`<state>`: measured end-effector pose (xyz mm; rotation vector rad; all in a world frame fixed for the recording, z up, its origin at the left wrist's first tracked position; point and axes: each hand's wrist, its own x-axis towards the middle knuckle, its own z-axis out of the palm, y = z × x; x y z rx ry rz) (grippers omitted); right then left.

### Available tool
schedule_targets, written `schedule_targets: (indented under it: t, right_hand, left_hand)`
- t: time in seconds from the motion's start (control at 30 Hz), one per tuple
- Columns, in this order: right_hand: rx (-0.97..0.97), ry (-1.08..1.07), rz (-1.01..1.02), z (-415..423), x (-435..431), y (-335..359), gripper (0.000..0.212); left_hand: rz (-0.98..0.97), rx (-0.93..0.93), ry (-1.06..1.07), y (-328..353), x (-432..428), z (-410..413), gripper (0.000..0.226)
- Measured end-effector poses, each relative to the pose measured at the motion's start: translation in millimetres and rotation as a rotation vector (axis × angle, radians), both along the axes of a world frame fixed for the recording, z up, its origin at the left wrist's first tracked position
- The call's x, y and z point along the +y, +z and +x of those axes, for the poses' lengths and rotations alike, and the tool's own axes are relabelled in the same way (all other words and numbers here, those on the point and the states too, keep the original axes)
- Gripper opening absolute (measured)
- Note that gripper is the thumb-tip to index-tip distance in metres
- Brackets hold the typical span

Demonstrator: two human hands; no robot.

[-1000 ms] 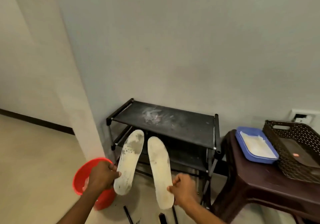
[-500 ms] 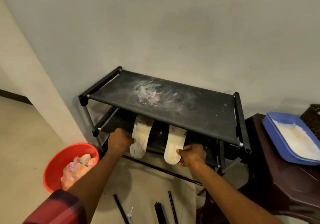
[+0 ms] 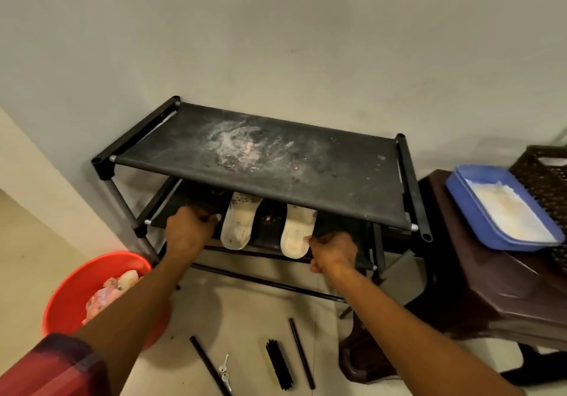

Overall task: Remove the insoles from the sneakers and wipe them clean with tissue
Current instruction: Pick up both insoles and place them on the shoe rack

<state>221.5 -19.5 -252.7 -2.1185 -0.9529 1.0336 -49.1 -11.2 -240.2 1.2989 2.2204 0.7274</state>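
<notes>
Two dirty white insoles lie side by side on the lower shelf of a black shoe rack point(image 3: 408, 181), toes hidden under the dusty top shelf. My left hand point(image 3: 188, 231) is curled at the shelf's front edge, thumb against the outer edge of the left insole point(image 3: 239, 227). My right hand point(image 3: 333, 254) pinches the heel edge of the right insole point(image 3: 296, 233). No sneakers are in view.
A red basin point(image 3: 70, 291) with crumpled pink and white wads sits on the floor at the left. At the right, a brown stool point(image 3: 478, 279) carries a blue tray point(image 3: 460, 187) and a dark basket point(image 3: 546, 174). A brush point(image 3: 277, 365), black rods and keys point(image 3: 224, 371) lie on the floor.
Both hands carried the insoles from mid-air down into the rack's lower shelf. The insoles now rest on it, set wider apart than half a second ago.
</notes>
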Motion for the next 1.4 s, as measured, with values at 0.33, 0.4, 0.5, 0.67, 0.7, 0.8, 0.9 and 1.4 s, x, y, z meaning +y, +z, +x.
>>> schedule_targets:
  t: [0.33, 0.4, 0.5, 0.67, 0.7, 0.8, 0.9, 1.4]
  right_hand:
    - [0.011, 0.085, 0.365, 17.1, -93.9, 157.3, 0.014]
    - [0.049, 0.107, 0.486, 19.0, -112.0, 210.8, 0.013]
    - [0.105, 0.124, 0.648, 24.4, -135.7, 290.9, 0.006]
    - [0.156, 0.136, 0.867, 44.6, -168.1, 399.7, 0.004]
    - [0.147, 0.137, 0.893, 49.5, -174.4, 415.0, 0.004]
    - [0.115, 0.134, 0.947, 66.6, -190.8, 447.9, 0.006]
    - [0.093, 0.113, 0.984, 89.3, -205.3, 466.3, 0.006]
    - [-0.08, -0.24, 0.949, 368.3, -275.9, 438.2, 0.004]
  left_hand:
    - [0.38, -0.064, -0.112, 155.4, -97.2, 36.4, 0.013]
    - [0.501, -0.041, -0.101, 206.0, -116.3, 45.7, 0.011]
    - [0.655, -0.011, -0.117, 282.4, -144.1, 58.5, 0.011]
    - [0.837, -0.1, -0.127, 391.8, -175.5, 80.1, 0.01]
    - [0.853, -0.109, -0.138, 407.8, -181.8, 86.3, 0.009]
    - [0.888, -0.126, -0.174, 438.3, -194.9, 104.6, 0.007]
    - [0.891, -0.113, -0.208, 453.8, -203.2, 125.4, 0.009]
    - [0.754, -0.286, -0.641, 390.4, -198.3, 450.8, 0.012]
